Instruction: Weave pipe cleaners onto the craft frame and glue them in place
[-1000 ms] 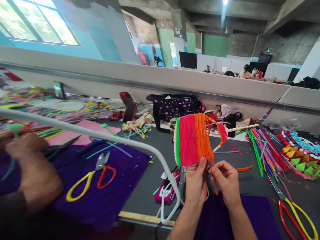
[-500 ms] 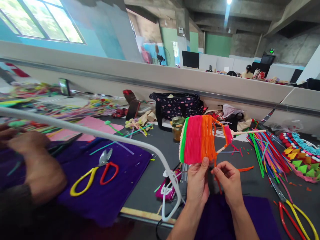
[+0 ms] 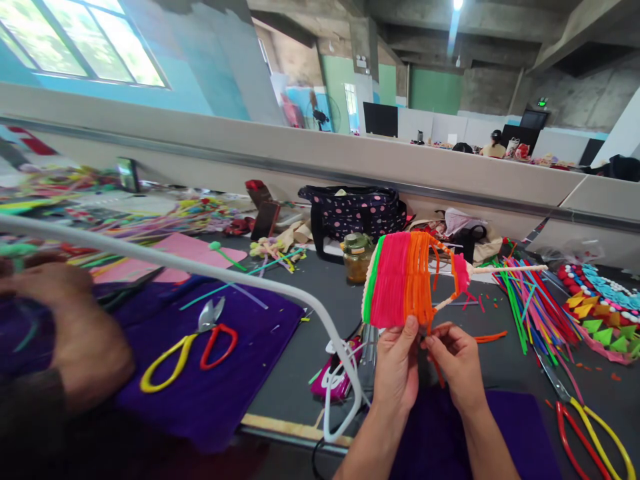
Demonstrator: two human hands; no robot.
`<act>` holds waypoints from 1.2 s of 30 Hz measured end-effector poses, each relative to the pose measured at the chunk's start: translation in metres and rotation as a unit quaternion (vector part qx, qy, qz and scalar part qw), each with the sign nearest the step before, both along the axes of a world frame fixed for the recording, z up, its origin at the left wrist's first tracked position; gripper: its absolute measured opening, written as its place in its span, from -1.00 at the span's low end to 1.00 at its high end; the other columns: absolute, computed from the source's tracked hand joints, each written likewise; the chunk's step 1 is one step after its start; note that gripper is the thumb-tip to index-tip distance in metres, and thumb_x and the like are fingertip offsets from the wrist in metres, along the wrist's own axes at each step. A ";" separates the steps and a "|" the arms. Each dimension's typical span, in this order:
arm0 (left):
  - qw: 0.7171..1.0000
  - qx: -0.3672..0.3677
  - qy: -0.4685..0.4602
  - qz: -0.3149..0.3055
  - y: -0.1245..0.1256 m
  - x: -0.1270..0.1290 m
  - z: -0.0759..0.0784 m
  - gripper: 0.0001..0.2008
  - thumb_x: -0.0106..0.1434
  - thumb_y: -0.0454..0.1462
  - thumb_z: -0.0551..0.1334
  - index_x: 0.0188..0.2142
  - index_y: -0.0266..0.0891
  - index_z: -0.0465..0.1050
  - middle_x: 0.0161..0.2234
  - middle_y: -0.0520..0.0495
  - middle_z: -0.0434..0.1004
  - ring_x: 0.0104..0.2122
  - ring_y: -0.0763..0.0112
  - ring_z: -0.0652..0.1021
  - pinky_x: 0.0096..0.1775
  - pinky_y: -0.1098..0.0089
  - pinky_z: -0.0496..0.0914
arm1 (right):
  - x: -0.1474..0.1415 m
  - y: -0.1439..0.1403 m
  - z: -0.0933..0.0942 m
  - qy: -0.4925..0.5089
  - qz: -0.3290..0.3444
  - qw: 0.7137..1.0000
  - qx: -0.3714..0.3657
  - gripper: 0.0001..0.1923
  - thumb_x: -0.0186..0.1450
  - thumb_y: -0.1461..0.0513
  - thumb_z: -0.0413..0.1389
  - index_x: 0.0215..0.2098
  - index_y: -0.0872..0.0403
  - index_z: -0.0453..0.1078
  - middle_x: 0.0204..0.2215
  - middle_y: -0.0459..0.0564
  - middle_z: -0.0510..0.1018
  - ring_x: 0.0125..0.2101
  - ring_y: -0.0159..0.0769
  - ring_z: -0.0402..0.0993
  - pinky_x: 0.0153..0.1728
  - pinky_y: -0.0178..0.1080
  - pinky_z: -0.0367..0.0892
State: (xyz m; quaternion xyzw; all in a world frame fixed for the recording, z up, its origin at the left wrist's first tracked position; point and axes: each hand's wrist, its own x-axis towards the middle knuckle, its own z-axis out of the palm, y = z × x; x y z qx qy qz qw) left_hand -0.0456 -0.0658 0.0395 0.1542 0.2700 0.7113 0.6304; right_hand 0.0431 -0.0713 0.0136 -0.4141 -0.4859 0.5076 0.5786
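Observation:
My left hand [image 3: 397, 363] is closed on the lower edge of a wrapped frame [image 3: 390, 280], thumb in front. Bands of green, pink and orange pipe cleaner cover the frame's left part. Its right part narrows through an open gap to a small pink and orange end with a pale stem pointing right. My right hand [image 3: 455, 360] pinches an orange pipe cleaner [image 3: 438, 373] just below the frame's orange edge. The tail of that pipe cleaner hangs between my hands, and my fingers hide part of it.
Loose pipe cleaners [image 3: 537, 300] and red-and-yellow scissors [image 3: 570, 400] lie at the right. A glass jar [image 3: 357, 260] and dotted bag [image 3: 355, 213] stand behind. A white tube [image 3: 280, 287] crosses at the left, near other scissors [image 3: 195, 340] and a co-worker's hand [image 3: 50, 287].
The wrapped frame has shifted slightly right, its stem reaching further right. An orange strand now shows in the gap. The pinch looks nearly the same. The co-worker's hand has moved slightly left.

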 end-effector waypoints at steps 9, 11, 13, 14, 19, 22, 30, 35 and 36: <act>0.999 0.014 0.045 -0.027 0.007 -0.006 -0.003 -0.80 -0.16 -0.27 0.47 -0.52 -0.30 0.55 -0.47 -0.07 0.61 -0.47 0.39 0.55 -0.29 0.40 0.42 | 0.062 0.009 0.011 0.108 -0.063 0.991 0.040 -0.48 0.05 0.01 0.27 -0.08 0.05 0.39 -0.36 -0.04 0.52 -0.38 -0.37 0.41 -0.37 -0.36 0.33; 0.997 0.014 0.058 -0.044 0.007 -0.004 -0.004 -0.79 -0.17 -0.27 0.47 -0.50 -0.29 0.55 -0.44 -0.09 0.62 -0.42 0.34 0.57 -0.25 0.36 0.42 | 0.079 0.010 0.016 0.143 -0.080 0.985 0.047 -0.52 0.11 -0.03 0.21 -0.13 0.09 0.42 -0.42 -0.05 0.50 -0.46 -0.41 0.39 -0.45 -0.38 0.31; 0.993 0.022 0.083 -0.075 0.008 -0.001 -0.007 -0.79 -0.17 -0.27 0.47 -0.49 -0.29 0.55 -0.41 -0.11 0.62 -0.37 0.30 0.58 -0.22 0.36 0.41 | 0.090 0.009 0.019 0.168 -0.094 0.981 0.030 -0.60 0.15 -0.03 0.17 -0.23 0.11 0.44 -0.52 -0.08 0.47 -0.58 -0.45 0.33 -0.57 -0.39 0.26; 0.990 0.026 0.102 -0.096 0.008 0.000 -0.009 -0.79 -0.16 -0.28 0.47 -0.48 -0.29 0.55 -0.40 -0.12 0.62 -0.35 0.28 0.58 -0.22 0.36 0.40 | 0.094 0.008 0.020 0.179 -0.108 0.978 0.016 -0.65 0.17 -0.01 0.16 -0.29 0.11 0.44 -0.57 -0.11 0.46 -0.63 -0.47 0.30 -0.63 -0.40 0.22; 0.972 0.015 0.181 -0.152 0.015 0.007 -0.021 -0.80 -0.12 -0.23 0.45 -0.54 -0.31 0.54 -0.46 -0.12 0.60 -0.37 0.31 0.57 -0.24 0.41 0.36 | 0.101 0.005 0.015 0.182 -0.191 0.964 -0.025 -0.78 0.10 0.11 0.22 -0.48 0.09 0.37 -0.67 -0.18 0.43 -0.73 -0.49 0.26 -0.72 -0.42 0.17; 0.960 0.055 0.196 -0.193 0.018 0.011 -0.021 -0.77 -0.08 -0.21 0.44 -0.45 -0.31 0.56 -0.34 -0.18 0.61 -0.23 0.21 0.56 -0.15 0.37 0.35 | 0.104 0.006 0.009 0.188 -0.212 0.959 -0.028 -0.78 0.07 0.12 0.24 -0.48 0.10 0.38 -0.65 -0.17 0.46 -0.71 -0.48 0.31 -0.70 -0.40 0.23; 0.977 0.018 0.166 -0.136 0.026 0.012 -0.032 -0.64 0.04 -0.16 0.36 -0.15 -0.22 0.52 -0.09 -0.18 0.56 -0.02 0.22 0.49 0.00 0.35 0.29 | 0.117 0.005 0.000 0.241 -0.237 0.939 -0.064 -0.79 0.06 0.14 0.23 -0.50 0.10 0.36 -0.66 -0.18 0.46 -0.68 -0.48 0.32 -0.70 -0.42 0.23; 0.977 0.002 0.145 -0.154 0.027 0.009 -0.038 -0.51 0.08 -0.25 0.33 0.03 -0.28 0.37 -0.10 -0.25 0.56 -0.04 0.25 0.50 0.02 0.31 0.27 | 0.131 0.001 -0.006 0.267 -0.270 0.922 -0.073 -0.81 0.02 0.18 0.26 -0.48 0.10 0.38 -0.65 -0.19 0.46 -0.68 -0.50 0.32 -0.71 -0.44 0.22; 0.977 -0.002 0.144 -0.155 0.027 0.009 -0.037 -0.49 0.09 -0.27 0.33 0.05 -0.29 0.34 -0.10 -0.26 0.56 -0.06 0.26 0.51 0.01 0.31 0.27 | 0.133 -0.001 -0.007 0.269 -0.274 0.920 -0.074 -0.81 0.02 0.18 0.26 -0.48 0.10 0.38 -0.65 -0.19 0.46 -0.68 -0.51 0.32 -0.71 -0.45 0.22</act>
